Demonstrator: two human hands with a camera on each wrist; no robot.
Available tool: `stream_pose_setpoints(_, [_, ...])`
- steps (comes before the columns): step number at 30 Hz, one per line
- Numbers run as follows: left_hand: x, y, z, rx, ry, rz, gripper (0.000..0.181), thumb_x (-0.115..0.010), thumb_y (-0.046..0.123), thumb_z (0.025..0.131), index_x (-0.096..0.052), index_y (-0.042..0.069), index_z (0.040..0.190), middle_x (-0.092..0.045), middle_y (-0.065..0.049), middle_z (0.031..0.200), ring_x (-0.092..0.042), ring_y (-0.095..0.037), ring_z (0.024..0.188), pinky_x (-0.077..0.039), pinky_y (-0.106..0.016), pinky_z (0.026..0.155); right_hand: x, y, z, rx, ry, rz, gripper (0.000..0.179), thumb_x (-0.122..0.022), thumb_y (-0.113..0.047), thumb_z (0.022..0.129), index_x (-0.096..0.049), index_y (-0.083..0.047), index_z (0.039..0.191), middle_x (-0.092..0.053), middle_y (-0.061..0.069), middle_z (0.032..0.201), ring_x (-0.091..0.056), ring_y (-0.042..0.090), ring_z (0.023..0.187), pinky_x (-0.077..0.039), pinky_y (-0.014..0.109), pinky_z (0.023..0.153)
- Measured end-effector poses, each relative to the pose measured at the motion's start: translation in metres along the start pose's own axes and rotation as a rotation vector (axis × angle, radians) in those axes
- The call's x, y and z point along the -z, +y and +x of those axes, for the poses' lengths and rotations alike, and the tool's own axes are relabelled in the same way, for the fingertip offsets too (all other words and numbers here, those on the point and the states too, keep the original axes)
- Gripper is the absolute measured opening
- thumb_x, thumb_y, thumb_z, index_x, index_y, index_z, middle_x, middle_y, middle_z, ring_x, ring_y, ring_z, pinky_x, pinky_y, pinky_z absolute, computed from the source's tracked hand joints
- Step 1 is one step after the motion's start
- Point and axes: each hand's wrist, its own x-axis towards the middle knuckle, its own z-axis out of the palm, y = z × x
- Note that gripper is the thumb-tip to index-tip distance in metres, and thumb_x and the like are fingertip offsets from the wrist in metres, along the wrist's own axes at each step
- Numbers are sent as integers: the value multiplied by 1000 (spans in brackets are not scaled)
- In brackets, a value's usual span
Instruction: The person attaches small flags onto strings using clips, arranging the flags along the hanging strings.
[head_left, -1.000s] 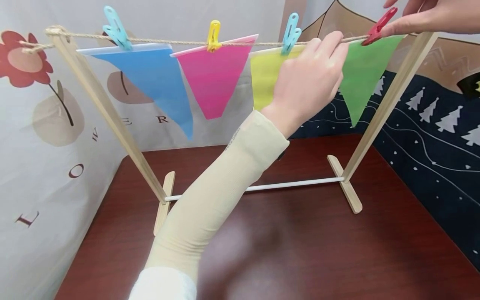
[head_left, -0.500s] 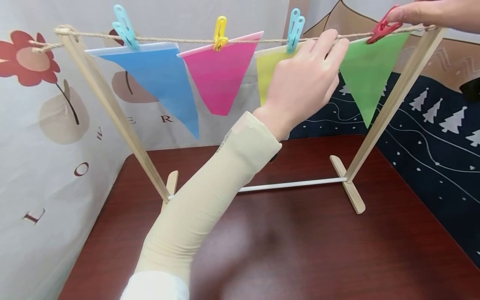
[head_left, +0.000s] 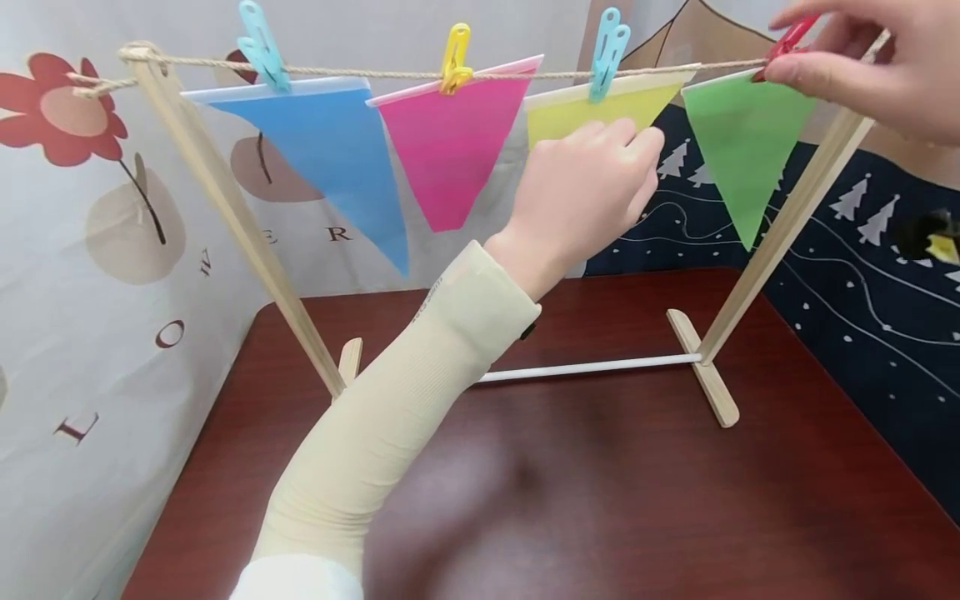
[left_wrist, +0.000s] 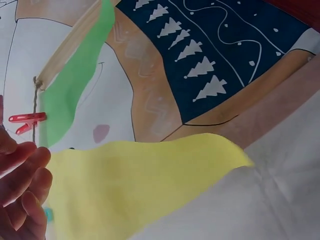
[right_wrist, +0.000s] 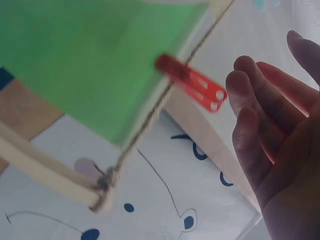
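A green pennant (head_left: pixel 750 142) hangs from a twine line (head_left: pixel 390 76) by a red clothespin (right_wrist: pixel 192 82). My right hand (head_left: pixel 885 79) is beside that clothespin; in the right wrist view its bent fingers stand a little apart from the clip and hold nothing. In front of a yellow pennant (head_left: pixel 600 108), just below the twine, is my left hand (head_left: pixel 581 196). The left wrist view shows its fingers (left_wrist: pixel 30 185) loosely curled near the pennant's top edge, with nothing held. A light blue clothespin (head_left: pixel 607 58) fixes the yellow pennant.
A pink pennant (head_left: pixel 457 142) and a blue pennant (head_left: pixel 322 150) hang farther left, under a yellow clothespin (head_left: pixel 455 58) and another light blue clothespin (head_left: pixel 262 50). Wooden posts (head_left: pixel 240 225) joined by a white rod (head_left: pixel 592 367) stand on the dark red table (head_left: pixel 570 500).
My left hand has come off the top edge of the green and yellow pennants and moved down-left. The right hand has let go of the red clothespin, its fingers now apart from it.
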Motion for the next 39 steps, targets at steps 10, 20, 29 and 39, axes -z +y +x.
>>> stream_pose_setpoints(10, [-5, -3, -13, 37, 55, -42, 47, -28, 48, 95, -62, 18, 83, -60, 5, 73, -56, -10, 63, -43, -25, 50, -20, -35, -32, 114, -70, -220, 40, -62, -27, 87, -58, -7, 121, -61, 16, 82, -52, 22, 71, -30, 16, 63])
stream_pose_setpoints(20, [-17, -4, -40, -22, 228, -88, 33, -42, 36, 94, -63, 17, 77, -57, 4, 64, -52, -9, 55, -38, -21, 45, -52, -63, -52, 116, -80, -139, 31, -67, -24, 82, -65, -11, 110, -66, 3, 78, -48, 14, 59, -34, 19, 59])
stream_pose_setpoints(29, [-36, -19, -70, 29, 237, -148, 27, -47, 32, 92, -60, 18, 74, -59, 6, 65, -51, -7, 54, -40, -20, 46, -85, -71, -71, 133, -113, -19, 30, -68, -19, 81, -65, -17, 112, -61, -7, 78, -45, 4, 64, -36, 19, 62])
stream_pose_setpoints(39, [-54, -24, -105, 141, 229, -171, 26, -49, 30, 91, -64, 17, 74, -60, 5, 81, -55, -7, 66, -41, -22, 44, -111, -72, -90, 91, -135, 66, 27, -68, -18, 81, -66, -18, 108, -65, -5, 88, -53, 7, 79, -40, 23, 73])
